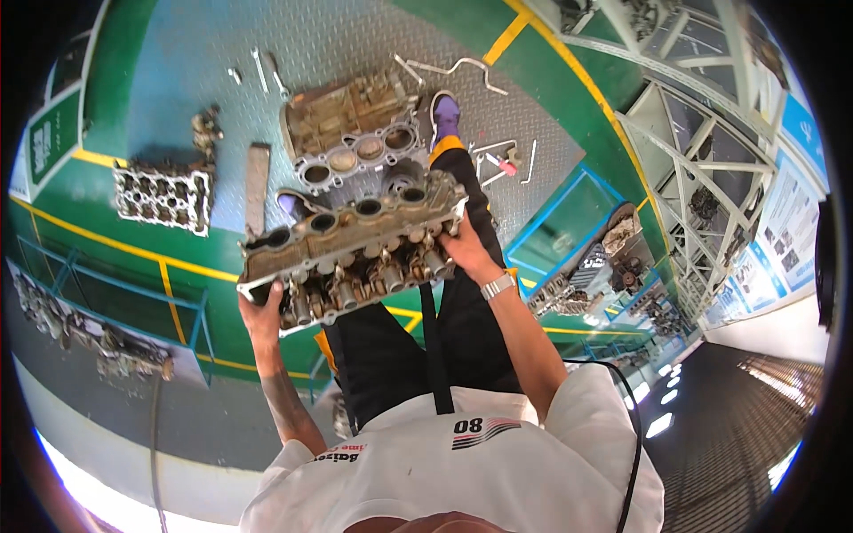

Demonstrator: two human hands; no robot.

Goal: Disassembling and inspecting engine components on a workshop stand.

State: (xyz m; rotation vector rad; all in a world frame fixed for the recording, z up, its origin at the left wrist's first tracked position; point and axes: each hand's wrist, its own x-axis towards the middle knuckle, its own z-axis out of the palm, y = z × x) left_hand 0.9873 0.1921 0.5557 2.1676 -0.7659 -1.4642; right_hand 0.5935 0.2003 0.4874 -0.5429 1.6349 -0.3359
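I hold a long metal cylinder head (355, 253) in front of my legs, its oval ports and valve gear showing. My left hand (263, 313) is wrapped round its left end, thumb up at the corner. My right hand (463, 244) grips the right end, with a metal watch on that wrist. Beyond the head an engine block (342, 115) lies on the floor, its row of round bores toward me, between my purple shoes (446, 115).
Another cylinder head (162, 197), a long bar (258, 188), wrenches (260, 71), bent rods (458, 71) and a red-handled tool (506, 166) lie around me. Blue-framed stands (560, 209) with engine parts flank both sides; white metal racks (675, 124) line the right.
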